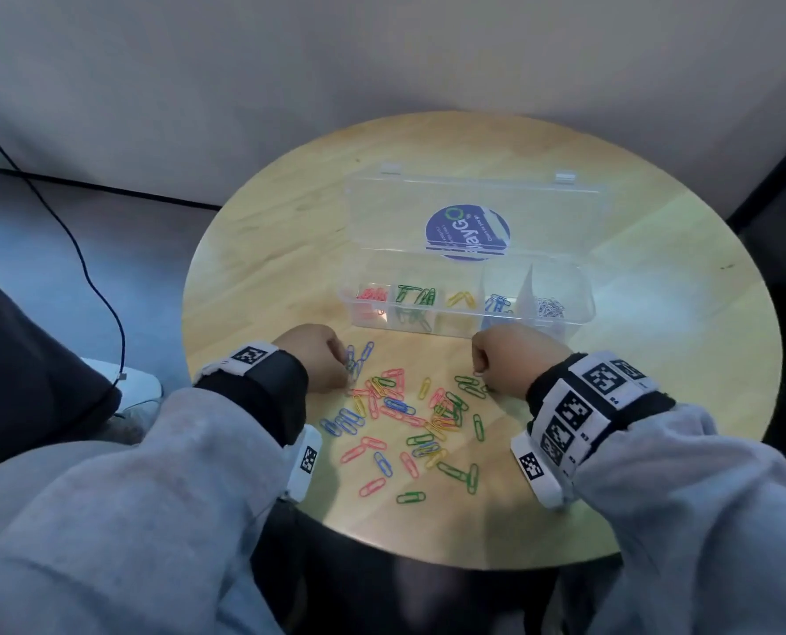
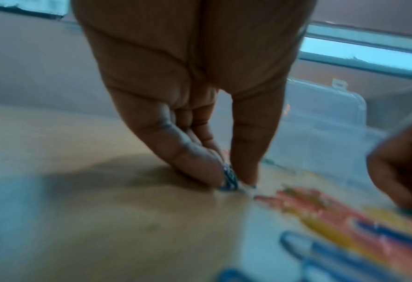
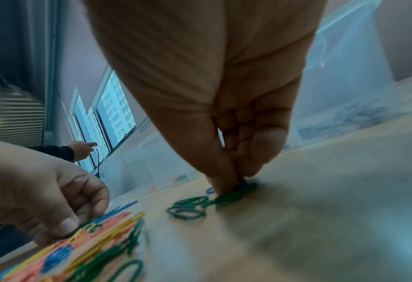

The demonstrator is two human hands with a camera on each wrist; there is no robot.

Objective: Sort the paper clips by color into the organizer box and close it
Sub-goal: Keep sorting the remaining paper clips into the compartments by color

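The left hand [image 2: 190,106] pinches a small bunch of blue clips [image 2: 230,178] between thumb and index finger, with the tips down on the round wooden table [image 1: 263,249]; in the head view this hand sits at about 9 o'clock of the loose pile of paper clips [image 1: 409,419]. The right hand [image 3: 224,95] has its fingers pressed together on a green clip [image 3: 233,194], which lies flat on the table, with two more green clips just beside it toward the pile; this hand is at about 2 o'clock of the pile. The pile itself lies on the near half of the table, between the two wrists, and mixes red, yellow, green and blue clips, some overlapping. The clear organizer box [image 1: 467,297] stands at 12 o'clock from the pile, near the middle of the table, with its lid [image 1: 473,213] open and tilted back; a round blue sticker shows through the lid. Its compartments, from 9 o'clock to 3 o'clock, hold red, green, yellow, blue and silver clips. Both wrists wear bands with black and white square markers, over grey sleeves. A dark cable runs over the floor at 9 o'clock of the table.
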